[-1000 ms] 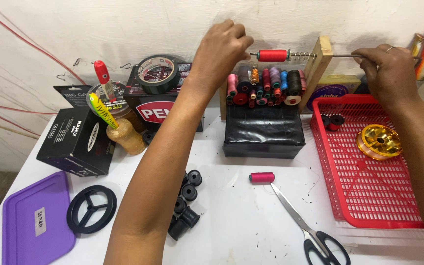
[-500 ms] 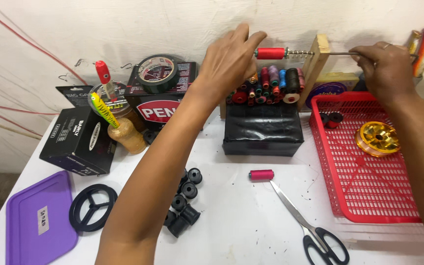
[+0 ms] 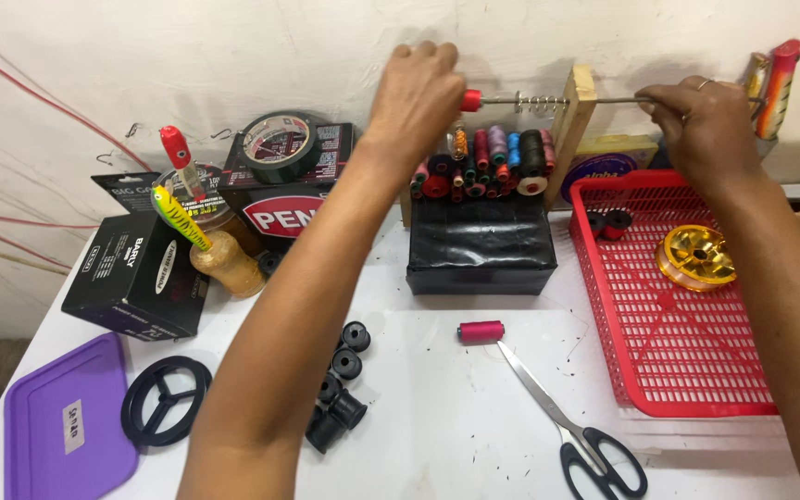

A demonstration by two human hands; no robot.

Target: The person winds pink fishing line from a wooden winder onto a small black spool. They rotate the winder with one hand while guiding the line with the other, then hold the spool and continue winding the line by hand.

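A thin metal rod [image 3: 604, 99] with a spring [image 3: 534, 101] runs through a wooden upright [image 3: 574, 130] at the back of the table. A red thread spool [image 3: 470, 95] sits on the rod's left end. My left hand [image 3: 418, 88] is closed over it, so only its right tip shows. My right hand [image 3: 706, 125] pinches the rod to the right of the upright. Below the rod, several coloured thread spools [image 3: 483, 162] lie on a black box [image 3: 479, 245].
A magenta spool [image 3: 481, 331] and scissors [image 3: 567, 426] lie on the white table. A red basket [image 3: 687, 370] at the right holds a gold reel [image 3: 696, 255]. Black bobbins [image 3: 340, 393], a black ring [image 3: 167, 412], a purple lid [image 3: 67, 426], boxes and a tape roll [image 3: 275, 143] are at the left.
My left hand went from open fingers at the spool's left end to closed over the red spool. My right hand stays on the rod. The view shifted slightly.
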